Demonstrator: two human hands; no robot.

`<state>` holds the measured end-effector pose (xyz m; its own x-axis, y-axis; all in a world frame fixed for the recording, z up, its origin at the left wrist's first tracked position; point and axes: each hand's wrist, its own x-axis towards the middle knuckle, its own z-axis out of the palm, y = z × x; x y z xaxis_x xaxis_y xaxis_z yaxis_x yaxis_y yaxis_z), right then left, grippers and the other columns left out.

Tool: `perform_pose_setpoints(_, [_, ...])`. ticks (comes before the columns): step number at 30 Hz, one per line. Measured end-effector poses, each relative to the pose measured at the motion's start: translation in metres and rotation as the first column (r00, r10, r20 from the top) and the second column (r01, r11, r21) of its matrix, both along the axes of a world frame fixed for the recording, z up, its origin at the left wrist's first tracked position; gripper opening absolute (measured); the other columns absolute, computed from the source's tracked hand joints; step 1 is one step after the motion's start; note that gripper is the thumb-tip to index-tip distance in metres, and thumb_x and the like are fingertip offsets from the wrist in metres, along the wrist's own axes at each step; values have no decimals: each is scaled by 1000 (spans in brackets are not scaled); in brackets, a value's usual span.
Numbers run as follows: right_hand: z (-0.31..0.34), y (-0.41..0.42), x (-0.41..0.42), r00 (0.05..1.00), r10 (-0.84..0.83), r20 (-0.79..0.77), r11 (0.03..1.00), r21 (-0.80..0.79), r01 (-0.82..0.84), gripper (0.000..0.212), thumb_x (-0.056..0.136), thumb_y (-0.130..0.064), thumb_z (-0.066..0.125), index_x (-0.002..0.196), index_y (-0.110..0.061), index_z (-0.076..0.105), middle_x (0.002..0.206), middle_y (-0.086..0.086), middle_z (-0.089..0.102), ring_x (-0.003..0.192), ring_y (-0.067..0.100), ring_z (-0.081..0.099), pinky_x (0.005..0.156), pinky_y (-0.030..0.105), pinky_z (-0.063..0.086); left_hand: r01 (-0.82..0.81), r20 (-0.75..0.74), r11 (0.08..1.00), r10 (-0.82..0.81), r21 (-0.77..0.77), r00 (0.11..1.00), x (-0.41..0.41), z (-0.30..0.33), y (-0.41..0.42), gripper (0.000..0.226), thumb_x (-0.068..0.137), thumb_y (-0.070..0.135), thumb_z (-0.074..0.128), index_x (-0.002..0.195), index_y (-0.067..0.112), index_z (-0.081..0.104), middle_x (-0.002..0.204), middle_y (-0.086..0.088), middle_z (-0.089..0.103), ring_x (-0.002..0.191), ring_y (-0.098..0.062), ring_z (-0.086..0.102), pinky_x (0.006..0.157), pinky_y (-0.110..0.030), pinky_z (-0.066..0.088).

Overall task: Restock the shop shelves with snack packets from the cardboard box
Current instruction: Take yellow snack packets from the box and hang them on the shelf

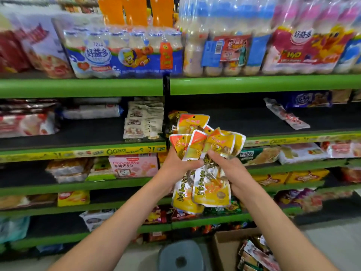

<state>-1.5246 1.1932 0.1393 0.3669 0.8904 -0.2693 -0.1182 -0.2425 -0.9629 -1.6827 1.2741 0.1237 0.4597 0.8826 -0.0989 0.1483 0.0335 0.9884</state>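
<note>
Two bare forearms reach up and away from me, converging in front of the shelving. Nearest to me, low at the right, sits the cardboard box, open, with more packets lying inside it. Just left of the box is a grey stool on the floor.

Farther out, my left hand has its fingers curled round the middle of a fanned bunch of yellow snack packets, thumb across their front. My right hand pinches the same bunch from the right side, fingers closed on the packets' crinkled waists. The bunch spreads both ways from the grips: orange-topped ends fan upward above the knuckles, while the longer yellow ends hang down below the hands, between the two wrists.

Beyond the hands, the packets sit in front of the green shelves, at the level of a dark shelf board just right of the black upright. On that board, right behind the bunch, a few similar yellow packets already stand. Left of the upright is a stack of pale sachets. On the far top shelf sit wrapped multipacks of small bottles.
</note>
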Motion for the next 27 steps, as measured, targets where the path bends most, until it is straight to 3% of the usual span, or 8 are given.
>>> perform_pose_setpoints(2, [6,7,1,998,27,48,1000,-16,-26,68,60,-67,79,115,-31,65,108,-18,70,108,10,63,83,37,55,-12,-11,1000,12,24,1000,2,3,1,91,54,48,90,132,38,44,111,26,67,104,4,62,85,-23,46])
perform_pose_setpoints(5, [8,19,9,993,45,110,998,-55,-39,89,55,-74,78,127,-24,62,122,-9,66,115,17,61,98,44,49,-44,-43,999,45,32,998,9,9,0,97,54,43,92,136,38,40,118,25,62,107,5,57,91,-26,47])
perform_pose_setpoints(10, [13,33,19,981,173,89,982,-89,-166,89,62,-74,73,136,-27,55,135,-8,58,125,19,53,105,45,44,-174,-4,984,174,-24,985,14,9,1,87,56,27,91,131,31,48,122,9,67,112,-20,65,96,-57,51])
perform_pose_setpoints(12, [12,39,28,971,236,-37,964,-114,-238,66,81,-56,71,135,-21,56,134,-2,62,118,18,59,102,44,49,-234,35,969,238,-83,971,15,5,2,83,55,21,90,128,25,51,118,3,70,109,-22,67,96,-54,52])
perform_pose_setpoints(15, [13,42,44,901,288,-325,940,-85,-331,35,96,-27,62,125,-8,63,114,13,73,101,31,71,80,46,60,-328,65,929,343,-172,937,12,1,4,76,59,12,89,124,22,51,108,2,74,104,-21,70,86,-39,54])
perform_pose_setpoints(17, [11,44,54,864,297,-407,932,-75,-356,34,95,-24,61,123,-5,64,115,17,72,103,34,70,78,45,60,-352,72,917,370,-188,926,10,2,5,77,57,13,90,123,24,51,105,4,75,103,-20,70,85,-38,54])
perform_pose_setpoints(22, [10,56,67,839,345,-421,910,-70,-409,40,95,-28,59,126,-4,63,122,21,67,114,38,64,105,55,45,-412,73,901,423,-133,903,7,14,4,82,51,20,89,125,24,53,114,2,73,108,-24,68,100,-51,49])
perform_pose_setpoints(27, [9,66,71,794,391,-465,889,-31,-456,44,91,-32,60,121,-1,68,121,21,67,105,35,68,86,45,56,-442,77,890,452,-117,889,-14,21,3,68,54,18,89,113,33,56,102,8,76,95,-17,74,89,-49,55])
